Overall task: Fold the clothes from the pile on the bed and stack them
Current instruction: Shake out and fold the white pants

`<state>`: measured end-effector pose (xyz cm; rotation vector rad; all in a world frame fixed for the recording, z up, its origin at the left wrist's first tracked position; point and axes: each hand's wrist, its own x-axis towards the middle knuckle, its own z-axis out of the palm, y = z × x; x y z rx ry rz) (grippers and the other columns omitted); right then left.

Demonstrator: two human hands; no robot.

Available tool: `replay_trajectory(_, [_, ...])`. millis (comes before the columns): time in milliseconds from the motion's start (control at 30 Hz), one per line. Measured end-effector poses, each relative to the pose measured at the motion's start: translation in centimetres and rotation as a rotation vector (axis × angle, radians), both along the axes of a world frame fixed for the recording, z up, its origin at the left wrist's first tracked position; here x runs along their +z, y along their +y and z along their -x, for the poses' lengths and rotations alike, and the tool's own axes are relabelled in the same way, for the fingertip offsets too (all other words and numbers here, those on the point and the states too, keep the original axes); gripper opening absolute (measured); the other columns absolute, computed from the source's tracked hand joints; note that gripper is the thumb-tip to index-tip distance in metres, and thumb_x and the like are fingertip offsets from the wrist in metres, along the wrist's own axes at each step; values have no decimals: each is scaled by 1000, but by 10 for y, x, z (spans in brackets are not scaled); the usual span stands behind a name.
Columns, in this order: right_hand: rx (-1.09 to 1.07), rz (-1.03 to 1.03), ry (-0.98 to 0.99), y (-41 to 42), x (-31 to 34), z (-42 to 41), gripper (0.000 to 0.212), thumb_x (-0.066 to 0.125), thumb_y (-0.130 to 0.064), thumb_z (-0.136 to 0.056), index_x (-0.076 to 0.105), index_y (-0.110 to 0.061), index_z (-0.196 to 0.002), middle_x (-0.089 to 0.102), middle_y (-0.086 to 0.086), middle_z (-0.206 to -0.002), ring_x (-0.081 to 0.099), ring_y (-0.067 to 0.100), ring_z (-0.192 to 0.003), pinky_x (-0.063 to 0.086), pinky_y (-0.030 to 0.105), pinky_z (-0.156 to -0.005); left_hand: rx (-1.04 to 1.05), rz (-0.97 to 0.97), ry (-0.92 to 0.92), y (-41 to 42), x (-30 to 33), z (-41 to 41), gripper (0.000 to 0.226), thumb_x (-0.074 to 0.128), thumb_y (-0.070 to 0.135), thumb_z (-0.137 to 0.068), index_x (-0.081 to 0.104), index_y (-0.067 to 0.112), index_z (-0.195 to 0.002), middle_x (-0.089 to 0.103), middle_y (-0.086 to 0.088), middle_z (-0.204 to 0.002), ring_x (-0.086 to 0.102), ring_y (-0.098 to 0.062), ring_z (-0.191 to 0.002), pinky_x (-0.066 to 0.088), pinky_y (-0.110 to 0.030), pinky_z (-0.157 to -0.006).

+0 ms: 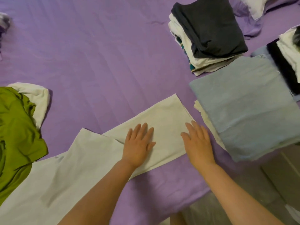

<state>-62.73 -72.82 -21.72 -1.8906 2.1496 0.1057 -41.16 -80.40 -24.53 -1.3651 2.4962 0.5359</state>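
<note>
Both palms flat, fingers spread: left hand [138, 144] and right hand [198, 143] pressing the white garment [100, 153] mid-fold, near centre of the purple bed [97, 54]. Next I'd fold it over, then stack it on the light-blue folded pile [253, 108] just right.

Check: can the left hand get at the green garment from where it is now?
Probably yes. The left hand lies flat on the white garment, and the green garment sits crumpled further to its left on the purple sheet. Only flat white cloth lies between them, nothing raised.
</note>
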Motion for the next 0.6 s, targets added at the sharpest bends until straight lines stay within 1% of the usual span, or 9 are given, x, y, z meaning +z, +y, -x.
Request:
replay_trajectory(67, [120, -101, -47, 2, -5, -21, 57, 95, -16, -45, 75, -17, -98, 66, 15, -120, 62, 34, -113, 51, 50, -89, 49, -10, -44, 12, -2, -2, 56, 33, 50, -100, 22, 30, -151, 13, -5, -160, 8, -31, -148, 0, -49, -118])
replay_trajectory(100, [135, -170, -60, 4, -7, -30, 59, 91, -28, -57, 71, -24, -111, 60, 13, -130, 57, 33, -121, 48, 51, -93, 59, -10, -68, 16, 0, -4, 56, 35, 49, -100, 22, 30, -151, 12, -6, -160, 7, -33, -148, -1, -51, -117])
replay_trajectory(167, [103, -278, -34, 9, -15, -35, 65, 64, -42, -87, 35, -40, -144, 20, 6, -158, 20, 30, -145, 25, 55, -111, 52, 15, -101, 20, 7, -10, 55, 46, 39, -97, 32, 26, -149, 21, -10, -158, 16, -38, -145, 4, -58, -116])
replay_trajectory(200, [56, -321, -26, 11, -20, -31, 65, 50, -45, -94, 15, -43, -149, 0, 3, -161, 1, 27, -148, 13, 52, -115, 39, 29, -126, 21, 13, -15, 54, 53, 34, -95, 39, 24, -146, 28, -13, -155, 23, -40, -143, 9, -62, -114])
replay_trajectory(267, [-6, -375, 4, 10, -19, -27, 66, 42, -41, -99, 1, -41, -150, -14, 2, -160, -12, 26, -147, 8, 51, -116, 25, 103, -161, 21, 22, -31, 53, 69, 29, -84, 55, 21, -134, 46, -16, -144, 39, -43, -134, 24, -66, -108])
replay_trajectory(333, [3, -378, 16, 4, -11, -41, 65, 43, -29, -99, 4, -35, -151, -11, 7, -160, -10, 30, -147, 7, 52, -115, 66, 144, -189, 21, 33, -49, 59, 78, 32, -74, 60, 21, -129, 52, -16, -139, 46, -41, -130, 33, -64, -104])
replay_trajectory(433, [191, -315, -178, 2, 2, -81, 57, 47, -14, -96, 28, -25, -149, 4, 14, -160, 2, 31, -148, 10, 43, -117, 191, 189, -156, 27, 45, -80, 72, 80, 44, -70, 57, 19, -133, 51, -17, -140, 48, -40, -128, 36, -62, -101])
replay_trajectory(533, [294, -354, -279, 9, 4, -120, 47, 45, -28, -99, 37, -27, -145, 2, 13, -160, 1, 26, -148, 9, 33, -117, 368, 188, -137, 38, 52, -115, 73, 69, 52, -79, 48, 18, -141, 43, -16, -146, 41, -37, -134, 30, -58, -107])
replay_trajectory(600, [207, -366, -284, 6, 3, -140, 48, 40, -39, -100, 33, -29, -146, -3, 11, -160, -1, 23, -148, 10, 31, -117, 530, 140, -194, 46, 53, -144, 73, 52, 53, -90, 25, 22, -151, 23, -12, -157, 21, -33, -145, 14, -52, -116])
